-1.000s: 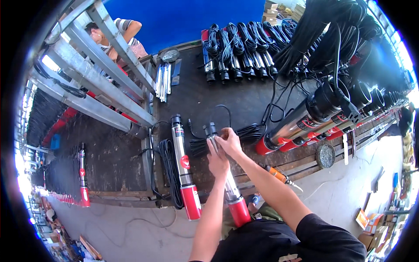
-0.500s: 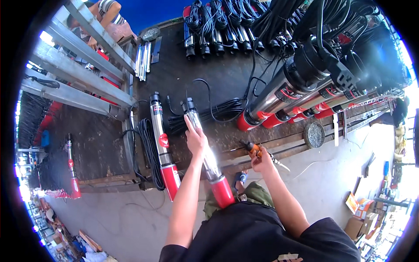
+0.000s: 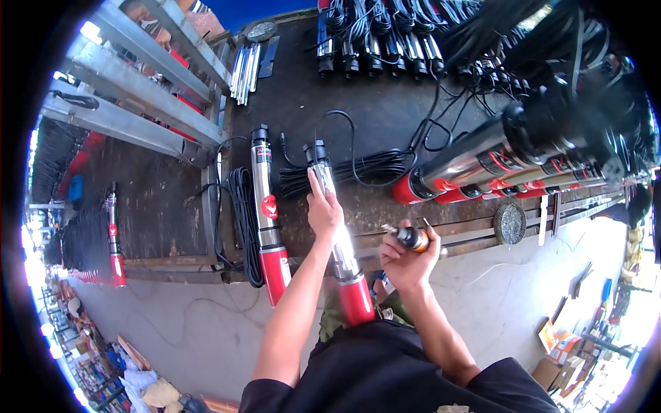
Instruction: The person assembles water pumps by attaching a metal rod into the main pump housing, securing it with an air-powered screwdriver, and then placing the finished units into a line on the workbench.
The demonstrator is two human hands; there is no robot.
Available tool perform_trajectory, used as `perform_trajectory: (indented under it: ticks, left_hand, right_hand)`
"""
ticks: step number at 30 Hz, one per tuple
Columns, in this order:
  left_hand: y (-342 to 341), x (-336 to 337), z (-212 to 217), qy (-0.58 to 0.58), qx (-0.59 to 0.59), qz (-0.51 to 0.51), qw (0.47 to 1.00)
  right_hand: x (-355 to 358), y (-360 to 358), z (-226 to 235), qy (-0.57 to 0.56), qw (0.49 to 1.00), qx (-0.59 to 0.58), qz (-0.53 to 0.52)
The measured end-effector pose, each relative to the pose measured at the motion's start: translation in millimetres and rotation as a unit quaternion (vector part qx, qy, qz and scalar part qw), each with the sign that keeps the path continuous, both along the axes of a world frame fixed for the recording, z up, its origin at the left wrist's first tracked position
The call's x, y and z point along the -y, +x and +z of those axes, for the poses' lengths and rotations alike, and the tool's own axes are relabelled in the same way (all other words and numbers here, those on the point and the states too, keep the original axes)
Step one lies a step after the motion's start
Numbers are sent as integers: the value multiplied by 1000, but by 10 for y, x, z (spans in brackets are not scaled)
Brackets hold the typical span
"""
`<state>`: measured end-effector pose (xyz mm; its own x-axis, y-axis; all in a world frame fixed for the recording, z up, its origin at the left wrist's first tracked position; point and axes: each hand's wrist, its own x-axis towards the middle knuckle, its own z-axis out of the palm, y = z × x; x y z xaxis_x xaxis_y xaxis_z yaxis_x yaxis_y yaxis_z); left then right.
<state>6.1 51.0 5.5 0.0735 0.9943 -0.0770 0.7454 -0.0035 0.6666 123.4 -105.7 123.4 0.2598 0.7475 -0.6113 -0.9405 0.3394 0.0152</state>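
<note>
A long steel pump with a red end cap [image 3: 342, 252] lies across the edge of a dark workbench [image 3: 385, 117]. My left hand [image 3: 322, 209] grips its steel body near the middle. My right hand [image 3: 406, 263] is closed around a screwdriver with an orange and black handle [image 3: 412, 238], held just right of the pump above the bench edge. A second steel pump with a red end [image 3: 267, 213] lies parallel to the left, beside a coil of black cable [image 3: 242, 206].
Large steel and red pumps [image 3: 496, 162] lie stacked at the right. Rows of small pumps with black cables [image 3: 385, 41] fill the bench's far side. A grey metal frame [image 3: 138, 89] stands at left. A round disc [image 3: 509, 221] hangs on the bench edge. Cardboard boxes [image 3: 561, 351] sit on the concrete floor.
My right hand left the pump's top, reached to the bench edge and now holds the screwdriver. My left hand stayed on the pump body.
</note>
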Motion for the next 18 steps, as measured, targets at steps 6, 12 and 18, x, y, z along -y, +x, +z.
perform_trajectory:
  ticks: [6, 12, 18]
  left_hand:
    - [13, 28, -12, 29, 18, 28, 999]
    - [-9, 5, 73, -1, 33, 20, 999]
    - [-30, -12, 110, -23, 63, 31, 997]
  right_hand:
    - [-683, -589, 396, -1, 901, 431, -54]
    - [-1721, -429, 73, 7, 705, 708, -36]
    - [-2145, -222, -306, 23, 756, 653, 32]
